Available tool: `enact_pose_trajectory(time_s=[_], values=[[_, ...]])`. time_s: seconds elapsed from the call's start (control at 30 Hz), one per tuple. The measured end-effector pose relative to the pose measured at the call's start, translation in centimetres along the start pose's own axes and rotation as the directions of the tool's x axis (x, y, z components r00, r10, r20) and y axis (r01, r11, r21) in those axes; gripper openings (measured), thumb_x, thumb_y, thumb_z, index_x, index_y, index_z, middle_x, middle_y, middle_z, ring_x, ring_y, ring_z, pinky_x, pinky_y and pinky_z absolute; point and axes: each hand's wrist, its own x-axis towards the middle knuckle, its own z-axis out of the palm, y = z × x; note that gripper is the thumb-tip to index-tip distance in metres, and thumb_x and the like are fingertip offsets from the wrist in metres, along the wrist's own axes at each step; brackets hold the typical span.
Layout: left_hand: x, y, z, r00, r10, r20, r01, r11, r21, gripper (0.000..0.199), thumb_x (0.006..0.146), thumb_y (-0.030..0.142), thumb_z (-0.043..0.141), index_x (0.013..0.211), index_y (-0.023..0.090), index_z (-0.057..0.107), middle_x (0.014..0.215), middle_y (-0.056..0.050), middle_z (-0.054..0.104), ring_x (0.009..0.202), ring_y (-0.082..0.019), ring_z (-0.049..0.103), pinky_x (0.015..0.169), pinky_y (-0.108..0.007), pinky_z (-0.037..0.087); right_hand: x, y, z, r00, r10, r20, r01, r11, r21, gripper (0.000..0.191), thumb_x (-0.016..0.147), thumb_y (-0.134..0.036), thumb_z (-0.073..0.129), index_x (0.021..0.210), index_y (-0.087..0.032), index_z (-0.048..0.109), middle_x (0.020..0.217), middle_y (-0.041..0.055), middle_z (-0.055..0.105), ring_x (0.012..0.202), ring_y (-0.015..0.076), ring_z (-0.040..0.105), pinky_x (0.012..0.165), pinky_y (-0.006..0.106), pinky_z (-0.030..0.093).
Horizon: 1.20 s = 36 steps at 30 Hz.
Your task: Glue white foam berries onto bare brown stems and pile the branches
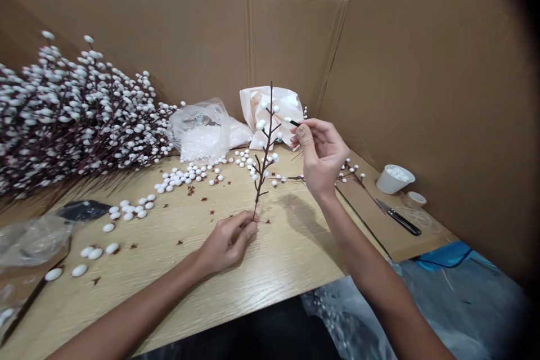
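Note:
My left hand [230, 241] pinches the bottom of a dark brown artificial twig [267, 149], holding it upright above the table. The twig has short side stubs; some white balls appear on or just behind it, and I cannot tell which are attached. Level with its upper part, my right hand [323, 154] grips a short black stick with a white tip [294, 122] between thumb and fingers. That tip points at the twig, a little to its right. Tan wrapping covers the right thumb. Loose white oval balls [185, 175] lie across the table behind and left of my left hand.
A big heap of white-berried branches [84, 112] fills the back left. Clear plastic bags [202, 132] and a white bag [253, 101] stand behind. On the right are a white cup [395, 179], a tape roll [415, 198] and black-handled scissors [400, 219]. Cardboard walls [177, 28] enclose the table.

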Motion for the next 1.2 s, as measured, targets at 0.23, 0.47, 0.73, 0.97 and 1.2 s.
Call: enact_pose_trajectory(time_s=[0.23, 0.47, 0.73, 0.97, 1.2], values=[[0.0, 0.2, -0.1, 1.000, -0.015, 0.011, 0.015, 1.000, 0.017, 0.015, 0.091, 0.023, 0.042, 0.099, 0.015, 0.053, 0.071, 0.000, 0.056, 0.057, -0.009, 0.046, 0.051, -0.018, 0.036, 0.3, -0.4, -0.3, 0.996, -0.056, -0.071, 0.055, 0.998, -0.012, 0.006, 0.084, -0.023, 0.058, 0.089, -0.020, 0.059, 0.077, -0.0007, 0.064, 0.060, 0.0080, 0.059, 0.056, 0.024, 0.052], [0.0, 0.3, -0.3, 0.996, 0.070, 0.061, -0.074, 0.996, 0.057, 0.013, 0.090, 0.018, 0.042, 0.097, 0.016, 0.054, 0.072, 0.000, 0.057, 0.061, -0.010, 0.050, 0.057, -0.020, 0.039, 2.1, -0.8, -1.8, 0.950, -0.212, -0.228, 0.186, 0.974, -0.128, 0.010, 0.086, -0.028, 0.056, 0.092, -0.021, 0.058, 0.078, 0.0002, 0.064, 0.062, 0.0097, 0.060, 0.058, 0.027, 0.053], [0.3, 0.4, -0.3, 0.982, 0.093, 0.161, -0.102, 0.993, 0.050, 0.015, 0.092, 0.017, 0.040, 0.092, 0.017, 0.054, 0.076, -0.002, 0.058, 0.066, -0.011, 0.052, 0.062, -0.022, 0.040, 3.5, -0.5, -3.2, 0.939, -0.254, -0.233, 0.217, 0.961, -0.171, 0.010, 0.088, -0.028, 0.053, 0.092, -0.021, 0.059, 0.078, -0.0007, 0.062, 0.068, 0.0105, 0.062, 0.061, 0.027, 0.054], [0.3, 0.4, -0.3, 0.981, 0.086, 0.175, -0.098, 0.993, 0.062, 0.016, 0.092, 0.020, 0.039, 0.089, 0.017, 0.055, 0.071, -0.001, 0.056, 0.063, -0.012, 0.050, 0.060, -0.023, 0.038, 3.4, -0.6, -3.4, 0.955, -0.240, -0.176, 0.209, 0.962, -0.176, 0.009, 0.087, -0.027, 0.054, 0.090, -0.020, 0.059, 0.078, -0.0005, 0.062, 0.069, 0.0100, 0.063, 0.063, 0.026, 0.054], [0.1, 0.3, -0.4, 0.982, 0.094, 0.165, -0.106, 0.992, 0.063, 0.017, 0.092, 0.019, 0.040, 0.091, 0.017, 0.056, 0.072, -0.001, 0.058, 0.063, -0.012, 0.052, 0.060, -0.023, 0.039, 3.3, -0.6, -3.5, 0.956, -0.246, -0.160, 0.220, 0.962, -0.162, 0.008, 0.087, -0.026, 0.055, 0.090, -0.020, 0.058, 0.076, -0.0007, 0.062, 0.066, 0.0096, 0.061, 0.062, 0.026, 0.053]])
